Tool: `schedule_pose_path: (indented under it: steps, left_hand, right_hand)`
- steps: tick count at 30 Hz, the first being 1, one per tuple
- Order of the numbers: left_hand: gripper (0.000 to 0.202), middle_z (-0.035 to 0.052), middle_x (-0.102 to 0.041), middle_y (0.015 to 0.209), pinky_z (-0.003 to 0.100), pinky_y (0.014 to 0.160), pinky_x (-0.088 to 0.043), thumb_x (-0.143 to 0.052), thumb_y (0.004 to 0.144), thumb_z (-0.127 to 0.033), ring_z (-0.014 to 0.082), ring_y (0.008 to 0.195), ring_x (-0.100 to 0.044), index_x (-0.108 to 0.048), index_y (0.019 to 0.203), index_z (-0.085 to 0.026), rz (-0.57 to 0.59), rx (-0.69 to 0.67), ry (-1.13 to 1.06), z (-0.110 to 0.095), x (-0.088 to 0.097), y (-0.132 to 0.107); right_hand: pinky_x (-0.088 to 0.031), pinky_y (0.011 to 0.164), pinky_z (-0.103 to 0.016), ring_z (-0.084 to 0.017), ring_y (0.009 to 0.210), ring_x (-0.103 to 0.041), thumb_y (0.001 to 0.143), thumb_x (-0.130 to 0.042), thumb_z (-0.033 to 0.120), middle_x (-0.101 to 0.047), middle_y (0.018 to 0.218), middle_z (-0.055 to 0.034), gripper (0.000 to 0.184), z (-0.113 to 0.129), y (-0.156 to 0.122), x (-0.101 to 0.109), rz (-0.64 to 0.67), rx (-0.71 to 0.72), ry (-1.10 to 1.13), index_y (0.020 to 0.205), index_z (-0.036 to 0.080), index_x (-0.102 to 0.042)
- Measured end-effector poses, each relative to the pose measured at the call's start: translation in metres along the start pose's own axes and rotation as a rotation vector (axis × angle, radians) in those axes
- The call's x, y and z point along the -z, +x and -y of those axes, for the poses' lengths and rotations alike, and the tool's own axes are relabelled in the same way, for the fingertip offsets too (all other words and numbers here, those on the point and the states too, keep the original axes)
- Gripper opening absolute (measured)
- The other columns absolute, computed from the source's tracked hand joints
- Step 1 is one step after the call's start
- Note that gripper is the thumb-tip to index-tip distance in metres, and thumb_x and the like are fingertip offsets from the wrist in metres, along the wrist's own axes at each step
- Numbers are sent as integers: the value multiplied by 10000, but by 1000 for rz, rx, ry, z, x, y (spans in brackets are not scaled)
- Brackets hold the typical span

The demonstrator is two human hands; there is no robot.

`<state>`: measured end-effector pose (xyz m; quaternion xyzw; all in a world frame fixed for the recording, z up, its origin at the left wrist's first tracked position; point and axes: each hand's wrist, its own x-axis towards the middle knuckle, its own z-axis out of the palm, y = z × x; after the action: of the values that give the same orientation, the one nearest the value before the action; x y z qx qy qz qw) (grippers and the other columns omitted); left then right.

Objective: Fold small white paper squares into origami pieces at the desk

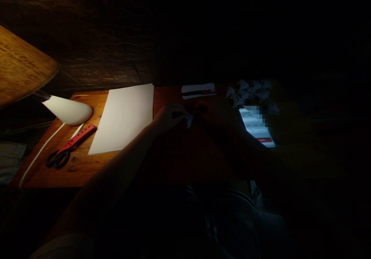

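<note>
From my remote feed, the left hand (pixel 169 116) pinches a small folded white paper piece (pixel 189 121) over the brown wooden table (pixel 84 172); the right hand (pixel 203 110) is just beside it, its fingers too dark for me to read; the folded white paper shapes (pixel 244 87) at right look done; I judge the held piece unfinished, with flat white paper slips (pixel 199 87) left.

The left forearm (pixel 131 152) slants in from between 7 and 8 o'clock, its left hand (pixel 169 116) near the centre in a pinch. From 4 o'clock comes the darker right forearm (pixel 251 145); the right hand (pixel 205 114), dimly seen, curls just beside the left at 3 o'clock.
</note>
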<state>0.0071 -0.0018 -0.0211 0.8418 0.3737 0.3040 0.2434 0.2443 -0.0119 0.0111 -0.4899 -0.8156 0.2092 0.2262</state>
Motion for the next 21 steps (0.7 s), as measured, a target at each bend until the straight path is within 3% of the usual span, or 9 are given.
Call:
schedule_pose_path:
  steps: [14, 21]
  left_hand:
    - [91, 66, -828, 1018, 351, 914, -615, -770, 919, -280, 211, 958, -778, -850, 934, -239, 4, -40, 26, 0, -1, 1]
    - [99, 68, -817, 1026, 388, 947, -601, -745, 919, -248, 219, 975, -765, -843, 925, -234, -5, -49, 45, 0, -3, 0]
  right_hand:
    - [-556, 944, -396, -274, 1031, -750, 935, -724, 178, -841, 1159, -99, 205, 6, -3, 9, 34, -12, -41, 1087, 206, -858]
    - [-543, 952, -387, -271, 1041, -747, 936, -717, 138, -844, 1156, -99, 215, 8, -3, 11, 46, -28, -55, 1085, 195, -862]
